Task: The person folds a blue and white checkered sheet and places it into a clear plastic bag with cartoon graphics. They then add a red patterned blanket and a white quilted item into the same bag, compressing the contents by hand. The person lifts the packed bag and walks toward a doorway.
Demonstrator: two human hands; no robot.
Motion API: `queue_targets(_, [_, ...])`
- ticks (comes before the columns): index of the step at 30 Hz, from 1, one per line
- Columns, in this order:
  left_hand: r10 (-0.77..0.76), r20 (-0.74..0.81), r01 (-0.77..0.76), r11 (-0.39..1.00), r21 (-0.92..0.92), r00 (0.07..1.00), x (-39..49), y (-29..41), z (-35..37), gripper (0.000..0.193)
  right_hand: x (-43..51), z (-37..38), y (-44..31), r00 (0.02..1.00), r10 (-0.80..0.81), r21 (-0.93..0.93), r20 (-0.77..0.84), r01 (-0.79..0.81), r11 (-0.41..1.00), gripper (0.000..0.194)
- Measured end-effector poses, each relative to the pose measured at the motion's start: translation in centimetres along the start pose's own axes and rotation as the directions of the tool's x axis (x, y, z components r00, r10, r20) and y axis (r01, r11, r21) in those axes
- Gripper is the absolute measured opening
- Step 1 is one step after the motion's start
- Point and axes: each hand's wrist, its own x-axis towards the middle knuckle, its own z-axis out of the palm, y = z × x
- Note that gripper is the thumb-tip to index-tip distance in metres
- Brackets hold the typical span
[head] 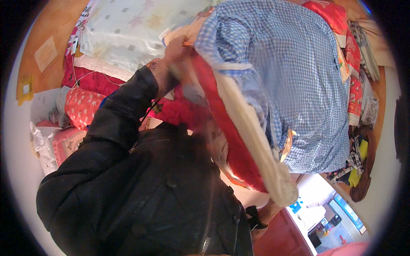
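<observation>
A large blue-and-white checked cloth point(298, 80) lies spread in front of me, rumpled towards its left side. Along its near edge runs a thick folded cloth with a red band point(224, 131) and a cream, fleecy-looking band point(246, 118). My left hand point(174, 52), slightly blurred, grips the upper end of this folded edge. At the lower end, my right hand point(270, 211) is at the cream band; its fingers are mostly hidden behind the fabric. The edge is stretched between both hands, close to my black jacket point(144, 192).
A pale patterned sheet point(128, 28) covers the bed at upper left, with a white cable point(85, 75) near its edge. A red leaf-print bundle point(81, 104) sits left of my arm. Folded red textiles point(355, 92) line the right side. A doorway point(326, 214) opens at lower right.
</observation>
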Motion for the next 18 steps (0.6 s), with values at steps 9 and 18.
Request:
queue_targets(9, [0.283,0.004,-0.271,0.92,-0.284,0.959,-7.7,8.6,1.4,0.029,3.5,4.0,2.5,0.997,-0.016,0.013,0.07,0.015,1.0,0.054])
queue_targets(18, [0.218,0.198,-0.182,0.966,-0.183,0.956,-8.3,6.9,3.2,0.03,7.5,3.9,4.7,0.904,0.343,0.398,-0.254,-0.226,0.889,0.047])
